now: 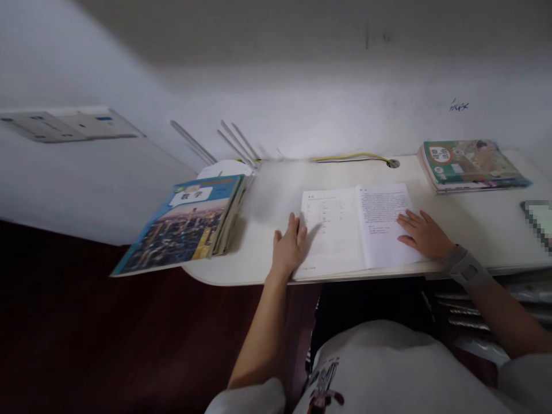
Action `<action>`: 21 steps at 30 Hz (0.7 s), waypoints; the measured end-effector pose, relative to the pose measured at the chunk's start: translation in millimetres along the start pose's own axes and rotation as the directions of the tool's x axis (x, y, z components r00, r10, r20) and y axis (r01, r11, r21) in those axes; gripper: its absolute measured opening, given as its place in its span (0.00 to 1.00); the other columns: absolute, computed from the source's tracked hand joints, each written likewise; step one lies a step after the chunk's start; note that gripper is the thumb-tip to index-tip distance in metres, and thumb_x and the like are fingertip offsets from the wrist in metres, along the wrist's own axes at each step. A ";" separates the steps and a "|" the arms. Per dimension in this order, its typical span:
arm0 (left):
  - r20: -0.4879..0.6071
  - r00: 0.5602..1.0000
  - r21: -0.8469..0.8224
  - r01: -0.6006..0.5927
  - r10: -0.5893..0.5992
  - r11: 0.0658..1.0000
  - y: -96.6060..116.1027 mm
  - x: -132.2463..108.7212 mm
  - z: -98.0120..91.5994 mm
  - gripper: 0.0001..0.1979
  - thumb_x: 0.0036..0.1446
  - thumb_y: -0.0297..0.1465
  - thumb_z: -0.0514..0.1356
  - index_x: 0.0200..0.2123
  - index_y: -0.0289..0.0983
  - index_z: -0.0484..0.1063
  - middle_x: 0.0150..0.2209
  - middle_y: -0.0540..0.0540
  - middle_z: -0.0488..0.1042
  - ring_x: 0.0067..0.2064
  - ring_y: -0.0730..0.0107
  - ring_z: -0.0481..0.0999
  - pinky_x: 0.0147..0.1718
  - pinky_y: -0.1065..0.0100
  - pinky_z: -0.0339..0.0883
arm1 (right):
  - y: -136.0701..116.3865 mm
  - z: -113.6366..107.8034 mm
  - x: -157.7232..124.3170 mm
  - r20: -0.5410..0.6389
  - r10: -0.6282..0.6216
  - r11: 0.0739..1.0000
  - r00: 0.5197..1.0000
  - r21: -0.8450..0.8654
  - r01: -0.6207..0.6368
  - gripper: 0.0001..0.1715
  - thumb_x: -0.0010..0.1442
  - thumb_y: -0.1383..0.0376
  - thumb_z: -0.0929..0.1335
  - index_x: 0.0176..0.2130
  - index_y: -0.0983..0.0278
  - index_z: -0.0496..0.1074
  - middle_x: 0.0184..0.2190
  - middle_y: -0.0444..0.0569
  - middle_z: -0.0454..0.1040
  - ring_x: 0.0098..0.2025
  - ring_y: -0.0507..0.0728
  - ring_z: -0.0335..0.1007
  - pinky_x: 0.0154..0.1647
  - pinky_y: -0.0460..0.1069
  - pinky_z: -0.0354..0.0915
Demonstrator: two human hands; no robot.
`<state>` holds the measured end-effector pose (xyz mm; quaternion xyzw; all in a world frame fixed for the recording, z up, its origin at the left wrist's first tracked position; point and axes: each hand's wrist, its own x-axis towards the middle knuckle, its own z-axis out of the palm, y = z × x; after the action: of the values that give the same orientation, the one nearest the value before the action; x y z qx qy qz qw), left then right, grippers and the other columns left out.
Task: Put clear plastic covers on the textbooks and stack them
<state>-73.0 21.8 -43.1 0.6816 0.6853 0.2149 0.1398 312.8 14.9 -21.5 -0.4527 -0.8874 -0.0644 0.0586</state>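
Opened book [338,244] lies flat on the white tabletop [259,267], near the front edge, between two stacks of books, one at the left end [185,227] and one at the back right [478,164]. Right hand [425,233] spread across the outer part of the printed right page, palm down, gripping nothing. Left hand [290,247] loosely extended at the left page's outer edge, thumb side toward the paper, fingers unclenched; whether it bears on the page, cannot tell. Step in hand, as judged: steadying the pages. Best done with light, even pressure from relaxed fingers, out at the margins so the print shows; right fingertips cover some line ends. Pushing inward from both sides would likely buckle the paper near the fold.
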 end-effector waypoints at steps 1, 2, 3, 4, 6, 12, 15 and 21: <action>-0.002 1.000 0.002 0.004 -0.004 1.000 0.9 -0.3 -0.1 0.31 0.66 0.42 0.40 0.67 0.32 0.40 0.60 0.32 0.63 0.62 0.53 0.63 0.61 0.42 0.41 | 1.0 -1.3 -0.7 0.006 0.007 1.000 1.000 0.003 -0.008 0.27 0.65 0.57 0.59 0.59 0.67 0.63 0.59 0.58 0.65 0.63 0.66 0.56 0.59 0.65 0.51; -0.004 1.000 0.006 0.006 -0.006 1.000 1.9 -0.6 -0.1 0.31 0.66 0.42 0.40 0.67 0.32 0.41 0.60 0.31 0.63 0.61 0.53 0.63 0.61 0.42 0.41 | 2.1 -2.6 -1.2 0.014 0.016 1.000 1.000 0.007 -0.016 0.27 0.65 0.57 0.59 0.59 0.67 0.63 0.59 0.59 0.65 0.63 0.66 0.56 0.59 0.65 0.51; -0.006 1.000 0.014 0.009 -0.009 1.000 2.9 -0.8 -0.2 0.31 0.66 0.41 0.40 0.66 0.31 0.42 0.60 0.31 0.64 0.61 0.53 0.63 0.61 0.42 0.41 | 3.2 -3.9 -1.6 0.025 0.023 1.000 0.999 0.011 -0.024 0.27 0.65 0.57 0.59 0.58 0.67 0.63 0.59 0.59 0.65 0.63 0.66 0.56 0.59 0.65 0.51; -0.007 1.000 0.026 0.009 -0.008 1.000 3.8 -0.9 -0.5 0.30 0.66 0.41 0.39 0.66 0.31 0.45 0.59 0.31 0.64 0.61 0.53 0.63 0.61 0.42 0.41 | 4.0 -5.1 -1.5 0.039 0.031 0.999 0.999 0.016 -0.032 0.27 0.65 0.57 0.59 0.58 0.68 0.63 0.59 0.59 0.65 0.63 0.66 0.56 0.59 0.66 0.51; -0.015 1.000 0.057 0.003 -0.002 0.998 4.7 -0.2 -1.7 0.27 0.66 0.38 0.39 0.64 0.32 0.51 0.59 0.32 0.65 0.61 0.54 0.64 0.61 0.44 0.42 | 3.9 -7.4 -0.1 0.067 0.046 0.998 0.997 0.031 -0.048 0.27 0.65 0.57 0.59 0.59 0.68 0.63 0.59 0.59 0.65 0.63 0.66 0.56 0.59 0.65 0.52; 0.031 0.999 0.117 -0.038 0.034 0.992 0.5 6.5 -8.0 0.22 0.64 0.28 0.41 0.58 0.36 0.61 0.56 0.38 0.70 0.56 0.60 0.70 0.59 0.49 0.49 | -16.4 -9.4 15.2 0.112 -0.001 0.998 0.994 0.056 -0.005 0.31 0.65 0.54 0.59 0.61 0.69 0.60 0.63 0.62 0.58 0.66 0.66 0.50 0.61 0.66 0.50; 0.038 0.999 0.131 -0.024 0.019 0.991 -1.3 7.6 -8.1 0.22 0.64 0.29 0.41 0.58 0.35 0.61 0.59 0.37 0.66 0.61 0.58 0.64 0.60 0.48 0.48 | -24.9 -5.2 24.6 0.151 -0.017 0.998 0.988 0.063 0.008 0.38 0.63 0.48 0.60 0.62 0.69 0.58 0.64 0.63 0.56 0.66 0.66 0.49 0.62 0.67 0.48; 0.048 0.998 0.155 -0.037 0.030 0.987 -2.4 4.8 -6.3 0.22 0.64 0.29 0.41 0.59 0.35 0.60 0.61 0.37 0.62 0.64 0.59 0.58 0.61 0.47 0.47 | -17.1 -2.0 26.2 0.183 -0.038 0.998 0.982 0.065 0.027 0.44 0.61 0.44 0.60 0.63 0.72 0.55 0.64 0.65 0.53 0.66 0.67 0.48 0.62 0.68 0.46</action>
<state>-78.3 26.0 -38.3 0.7067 0.6849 0.1475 0.0982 283.7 25.5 -16.3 -0.4401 -0.8979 0.0045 -0.0106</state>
